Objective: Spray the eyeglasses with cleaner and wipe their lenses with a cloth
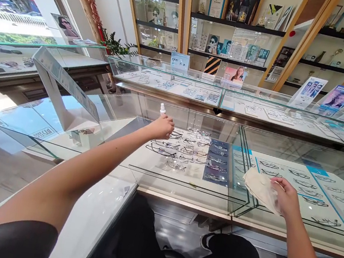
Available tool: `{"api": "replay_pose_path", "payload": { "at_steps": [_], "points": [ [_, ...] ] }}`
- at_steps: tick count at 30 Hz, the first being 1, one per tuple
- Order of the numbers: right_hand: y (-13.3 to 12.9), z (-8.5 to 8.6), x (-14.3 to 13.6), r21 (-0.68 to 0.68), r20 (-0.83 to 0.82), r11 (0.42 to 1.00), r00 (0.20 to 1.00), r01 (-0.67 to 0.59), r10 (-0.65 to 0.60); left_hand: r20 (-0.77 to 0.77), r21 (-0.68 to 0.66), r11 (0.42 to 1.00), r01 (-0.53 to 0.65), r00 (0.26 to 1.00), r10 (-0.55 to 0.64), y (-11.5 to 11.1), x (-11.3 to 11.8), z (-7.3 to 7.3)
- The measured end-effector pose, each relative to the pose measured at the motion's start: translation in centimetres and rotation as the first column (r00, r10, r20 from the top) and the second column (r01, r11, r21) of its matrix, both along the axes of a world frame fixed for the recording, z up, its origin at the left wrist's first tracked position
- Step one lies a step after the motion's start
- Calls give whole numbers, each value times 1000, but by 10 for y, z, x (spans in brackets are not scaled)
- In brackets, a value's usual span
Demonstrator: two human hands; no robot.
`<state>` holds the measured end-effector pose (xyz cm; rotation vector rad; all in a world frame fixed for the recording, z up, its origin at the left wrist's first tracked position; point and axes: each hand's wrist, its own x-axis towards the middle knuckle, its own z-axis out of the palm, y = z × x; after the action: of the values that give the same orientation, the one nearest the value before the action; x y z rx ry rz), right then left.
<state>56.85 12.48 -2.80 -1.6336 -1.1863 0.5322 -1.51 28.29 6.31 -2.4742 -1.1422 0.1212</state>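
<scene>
Pinches seemingly light, limp cream cloth [257, 187] by its edge in right hand [286, 199] above glass display case's [260, 227] near edge, curls left hand [163, 127] at spray bottle [162, 108], hold unclear.

Two hands [163, 127] [285, 198], one white bottle [162, 108], one pale cloth bundle [259, 187], one striped card [212, 66], dozens of glasses [184, 150]

Spray bottle [162, 108] at left fingers [170, 124]

Left arm [88, 172] stretched far forward, its hand [163, 127] closed with fingers curled; right arm [305, 252] bent nearer the body, its hand [287, 198] pinching at the fingertips.
</scene>
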Motion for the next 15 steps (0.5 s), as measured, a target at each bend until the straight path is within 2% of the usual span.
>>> {"api": "replay_pose_path", "payload": {
  "at_steps": [4, 15],
  "points": [
    [2, 0, 1, -69, -111, 998, 994, 9, -17, -3, -20, 1000, 1, 1000, -1, 5, 1, -4],
    [5, -2, 2, -49, -147, 999, 989, -7, 0, 86, -111, 994, -13, 996, 23, 4, -1, 0]
  ]
}}
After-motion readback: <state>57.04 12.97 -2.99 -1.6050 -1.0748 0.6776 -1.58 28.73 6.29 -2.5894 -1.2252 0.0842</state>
